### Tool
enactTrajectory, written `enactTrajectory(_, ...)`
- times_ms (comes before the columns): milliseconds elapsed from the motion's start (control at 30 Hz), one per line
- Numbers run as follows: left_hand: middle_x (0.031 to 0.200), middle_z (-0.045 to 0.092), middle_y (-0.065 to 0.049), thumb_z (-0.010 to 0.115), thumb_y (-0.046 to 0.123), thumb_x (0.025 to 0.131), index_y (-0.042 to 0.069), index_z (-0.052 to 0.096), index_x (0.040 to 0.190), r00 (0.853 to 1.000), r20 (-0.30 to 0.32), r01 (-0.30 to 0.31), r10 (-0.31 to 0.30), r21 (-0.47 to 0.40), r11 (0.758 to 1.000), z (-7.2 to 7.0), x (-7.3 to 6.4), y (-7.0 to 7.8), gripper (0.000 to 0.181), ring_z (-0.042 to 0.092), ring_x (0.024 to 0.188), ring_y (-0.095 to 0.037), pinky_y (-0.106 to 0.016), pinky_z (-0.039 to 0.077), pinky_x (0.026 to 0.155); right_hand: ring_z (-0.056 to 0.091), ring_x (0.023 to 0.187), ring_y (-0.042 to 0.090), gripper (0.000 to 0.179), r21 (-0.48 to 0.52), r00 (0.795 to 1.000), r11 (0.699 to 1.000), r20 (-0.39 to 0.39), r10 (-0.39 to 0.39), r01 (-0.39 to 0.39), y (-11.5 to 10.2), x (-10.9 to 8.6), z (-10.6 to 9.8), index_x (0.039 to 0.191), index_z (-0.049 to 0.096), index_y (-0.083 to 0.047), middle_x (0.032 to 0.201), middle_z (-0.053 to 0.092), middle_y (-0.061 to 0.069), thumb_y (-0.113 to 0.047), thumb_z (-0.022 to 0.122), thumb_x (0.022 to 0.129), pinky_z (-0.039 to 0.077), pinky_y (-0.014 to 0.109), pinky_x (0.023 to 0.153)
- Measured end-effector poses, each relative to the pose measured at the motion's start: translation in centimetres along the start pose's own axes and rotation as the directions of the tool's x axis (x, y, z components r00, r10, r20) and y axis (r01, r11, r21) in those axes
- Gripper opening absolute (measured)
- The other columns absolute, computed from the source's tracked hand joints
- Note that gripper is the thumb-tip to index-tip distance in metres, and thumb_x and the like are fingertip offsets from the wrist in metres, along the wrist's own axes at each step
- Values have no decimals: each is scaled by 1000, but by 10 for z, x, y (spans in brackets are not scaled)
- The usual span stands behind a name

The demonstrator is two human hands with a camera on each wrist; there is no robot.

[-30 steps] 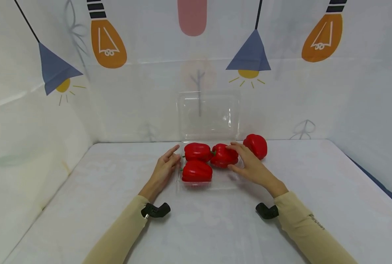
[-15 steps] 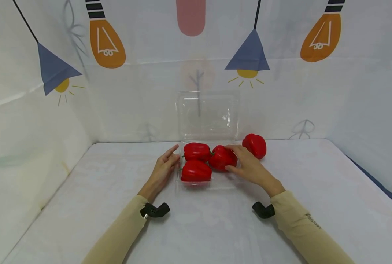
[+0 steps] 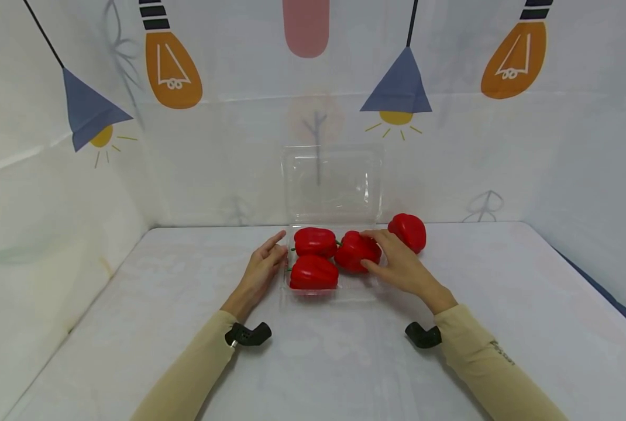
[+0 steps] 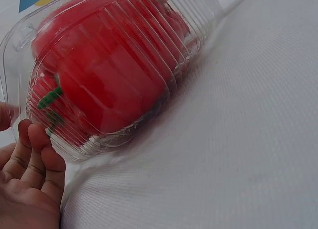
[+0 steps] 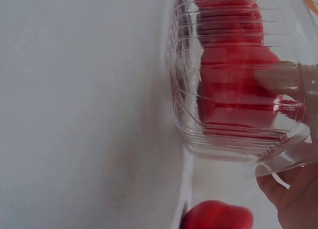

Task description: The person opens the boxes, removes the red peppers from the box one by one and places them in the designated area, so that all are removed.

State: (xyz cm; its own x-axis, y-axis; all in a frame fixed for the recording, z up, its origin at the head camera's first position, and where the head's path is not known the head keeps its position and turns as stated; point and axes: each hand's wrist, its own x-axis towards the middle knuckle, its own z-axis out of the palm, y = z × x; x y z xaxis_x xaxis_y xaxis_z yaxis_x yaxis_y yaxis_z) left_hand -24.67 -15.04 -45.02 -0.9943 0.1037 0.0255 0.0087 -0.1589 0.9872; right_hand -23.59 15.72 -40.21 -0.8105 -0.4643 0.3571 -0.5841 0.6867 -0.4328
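On the far left, my left sleeve (image 3: 189, 365), with a black mount (image 3: 248, 335) at its cuff, leads to my left hand (image 3: 260, 268); the fingers are extended, the forefinger set apart from the others, and the fingertips lie at the left end of the clear box (image 3: 359, 285). Whether they press on it, I cannot tell. The box rests on the white table (image 3: 313, 368), its transparent lid (image 3: 334, 187) raised at the back. In the left part of the box, the rear pepper (image 3: 314, 241) lies behind the front pepper (image 3: 313, 273), their green stems pointing left. To their right is the third pepper (image 3: 352, 252), inside the box, its stem toward the rear one. My right hand (image 3: 405, 270) grips this third pepper, thumb on the near side and fingers over the far side. Farther right, outside the box, the loose pepper (image 3: 410, 233) lies on the table, just beyond that hand.
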Motion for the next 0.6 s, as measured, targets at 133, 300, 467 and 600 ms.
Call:
enactTrajectory(133,79,49,7,50,17,97,15,40,143,1000,-12,-4,4,-1,1000,0,-1,0,47,44,74,-5,-16,37,65,49,119,22,55,18,1000,1000,-13,-21,21,0,0,0,132,47,-11,128,53,6,-19,71,83,50,43,93)
enactTrajectory(300,78,50,7,52,15,96,14,42,142,999,-32,-25,26,10,1000,2,-3,0,46,45,73,-5,-16,36,64,49,118,22,53,55,998,997,-35,-47,49,-1,-1,0,130,49,-11,128,54,5,-18,71,83,50,43,93)
enactTrajectory(467,78,51,7,53,15,96,11,41,142,999,-28,-31,32,18,999,3,-3,0,48,46,72,-5,-16,37,63,48,119,22,51,55,997,997,-53,-58,61,-1,-2,-1,129,50,-12,128,54,5,-18,71,83,50,45,92)
enactTrajectory(600,79,50,6,53,15,96,11,41,142,998,-27,-47,48,33,998,4,-1,1,48,46,73,-5,-16,37,65,49,119,22,51,53,996,997,-69,-60,64,-2,-1,-5,129,50,-11,127,54,6,-17,71,83,50,45,92)
